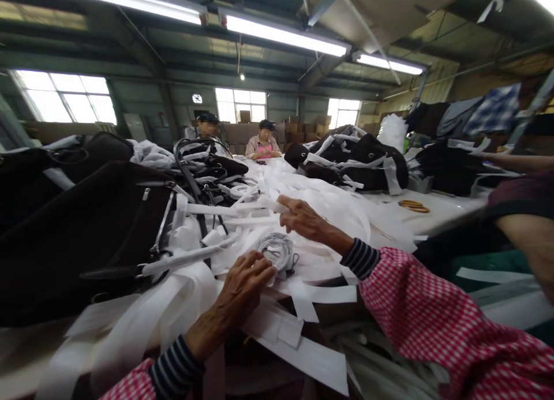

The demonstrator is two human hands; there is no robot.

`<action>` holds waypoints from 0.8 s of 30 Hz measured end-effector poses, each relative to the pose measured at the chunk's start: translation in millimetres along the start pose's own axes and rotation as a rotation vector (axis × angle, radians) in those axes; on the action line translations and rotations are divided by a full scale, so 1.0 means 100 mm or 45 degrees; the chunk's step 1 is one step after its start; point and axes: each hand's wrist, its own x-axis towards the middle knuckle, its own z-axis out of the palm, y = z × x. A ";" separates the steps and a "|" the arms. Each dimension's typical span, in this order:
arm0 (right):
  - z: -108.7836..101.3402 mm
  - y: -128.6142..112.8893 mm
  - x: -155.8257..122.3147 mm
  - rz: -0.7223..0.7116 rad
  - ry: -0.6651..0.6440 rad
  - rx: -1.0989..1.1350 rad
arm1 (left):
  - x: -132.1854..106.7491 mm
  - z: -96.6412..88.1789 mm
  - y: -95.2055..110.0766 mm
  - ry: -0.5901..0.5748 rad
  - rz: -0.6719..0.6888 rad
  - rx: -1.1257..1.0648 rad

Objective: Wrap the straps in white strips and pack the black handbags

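My right hand (303,220) reaches over the middle of the table, its fingers closed on a white strip (269,204). Closer to me, my left hand (244,281) has its fingers bent together; what lies under the fingertips is hidden. They are at the lower left edge of a coiled grey-white cord (279,251). Wide white bands (186,293) lie around the left wrist, and cut white pieces (303,345) hang by the near edge. A black bag (86,227) with a zipper and thin straps fills the left side.
A black bag pile (355,160) wrapped in white strips stands at the back right. Scissors with orange handles (414,206) lie on the right. One co-worker's arm (528,238) enters at the right edge; two people sit across the table, one in a pink apron (265,150).
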 end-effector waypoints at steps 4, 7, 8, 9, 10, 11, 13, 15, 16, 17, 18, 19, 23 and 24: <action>0.24 0.29 -0.21 0.002 -0.095 -0.265 | 0.00 0.03 -0.04 0.047 0.025 -0.069; 0.37 0.43 -0.18 0.102 -0.136 -0.367 | 0.02 0.02 -0.05 0.024 -0.004 -0.099; 0.39 0.45 -0.15 0.123 -0.154 -0.396 | 0.02 0.02 -0.05 0.018 -0.012 -0.106; 0.40 0.45 -0.12 0.134 -0.167 -0.428 | 0.02 0.02 -0.04 0.019 -0.015 -0.114; 0.41 0.44 -0.09 0.138 -0.179 -0.460 | 0.02 0.01 -0.04 0.028 -0.011 -0.122; 0.41 0.42 -0.07 0.127 -0.192 -0.491 | 0.03 0.01 -0.04 0.041 -0.008 -0.132; 0.41 0.34 -0.06 0.066 -0.214 -0.538 | 0.03 -0.01 -0.03 0.058 -0.016 -0.167; 0.41 0.23 -0.07 -0.019 -0.204 -0.580 | 0.06 -0.04 -0.02 0.059 -0.048 -0.196; 0.41 0.18 -0.08 -0.056 -0.192 -0.602 | 0.08 -0.06 -0.01 0.055 -0.071 -0.193; 0.42 0.14 -0.09 -0.077 -0.196 -0.623 | 0.10 -0.07 -0.01 0.052 -0.094 -0.175; 0.43 0.10 -0.11 -0.070 -0.229 -0.641 | 0.12 -0.09 -0.02 0.050 -0.120 -0.148; 0.45 0.08 -0.13 -0.037 -0.284 -0.657 | 0.15 -0.11 -0.03 0.044 -0.151 -0.116; 0.57 0.07 -0.17 0.154 -0.389 -0.715 | 0.21 -0.17 -0.13 -0.057 -0.353 -0.096; 0.61 0.08 -0.16 0.180 -0.369 -0.726 | 0.22 -0.18 -0.15 -0.088 -0.413 -0.146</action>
